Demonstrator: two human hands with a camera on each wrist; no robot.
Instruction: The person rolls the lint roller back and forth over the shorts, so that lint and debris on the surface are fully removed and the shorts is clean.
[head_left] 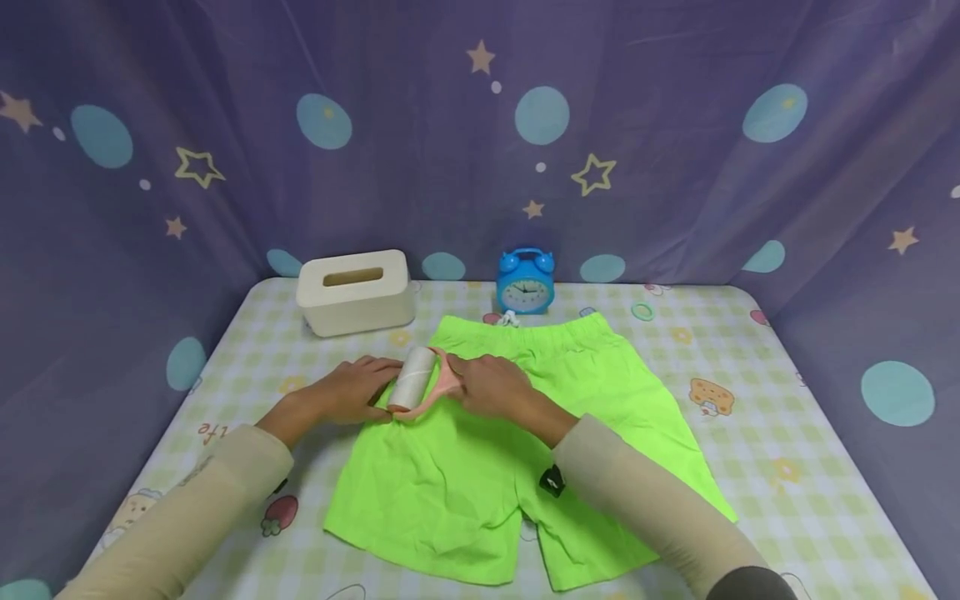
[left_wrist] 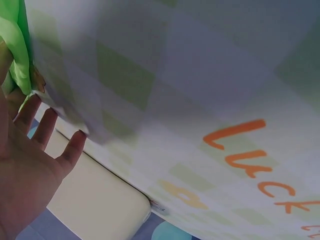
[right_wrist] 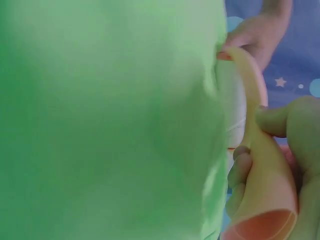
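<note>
Purple curtain (head_left: 420, 175), one, printed with stars and blue ovals, hung behind and to both sides of the bench (head_left: 795, 417), whose cover is checked pale green and white.

Shorts, bright green, one pair (head_left: 480, 467): spread flat on the bench, waistband away from the person, white drawstring (head_left: 509, 319) at its middle.

Lint roller, one: white roll (head_left: 413, 379), peach handle (head_left: 447, 382). Located at the upper left of the shorts, between the two hands. Roll's long axis runs away from the person, far end leaning slightly right; handle points off to the right, crosswise to it.

Right hand (head_left: 491, 387): fingers and thumb wrapped about the handle.

Left hand (head_left: 348, 396): fingers extended and spread at the shorts' left edge, just beside the roll, which lies to their right. Of the two, it sits closer to the roll itself.

Rear of bench: cream tissue box (head_left: 360, 315), left; blue alarm clock (head_left: 525, 293), centre; small green ring (head_left: 642, 304), right.

Writing: on the cover, orange "Luck" (left_wrist: 245, 167), with further letters cut off, and "life" (head_left: 213, 432). Dark patch (head_left: 552, 481) on the shorts bears a pale mark, illegible to me. No brand readable.
</note>
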